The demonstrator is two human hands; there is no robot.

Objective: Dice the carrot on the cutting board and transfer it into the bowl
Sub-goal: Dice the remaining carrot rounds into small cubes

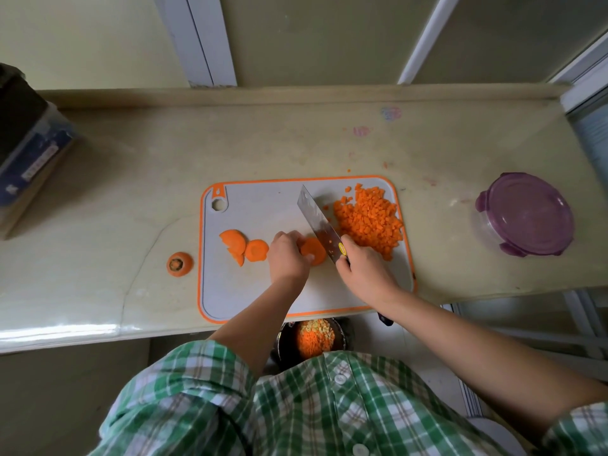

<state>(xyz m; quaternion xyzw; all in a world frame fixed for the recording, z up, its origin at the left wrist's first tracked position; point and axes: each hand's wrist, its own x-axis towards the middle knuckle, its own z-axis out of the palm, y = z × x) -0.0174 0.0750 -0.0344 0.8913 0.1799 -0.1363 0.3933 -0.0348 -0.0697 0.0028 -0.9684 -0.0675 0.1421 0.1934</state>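
Countertop (296, 143) beneath orange-rimmed cutting board (263, 209)

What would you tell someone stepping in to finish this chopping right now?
Left hand grips a carrot chunk on the cutting board. Right hand grips the knife, blade against the chunk's right side.
Done: a large diced pile sits on the board's right part.
Left: dice the chunk and the slices to its left, then move all the dice into the bowl. A dark bowl below the edge of the counter already holds diced bits. A purple-lidded container stands closed on the counter to the right.
The carrot top lies off the board.
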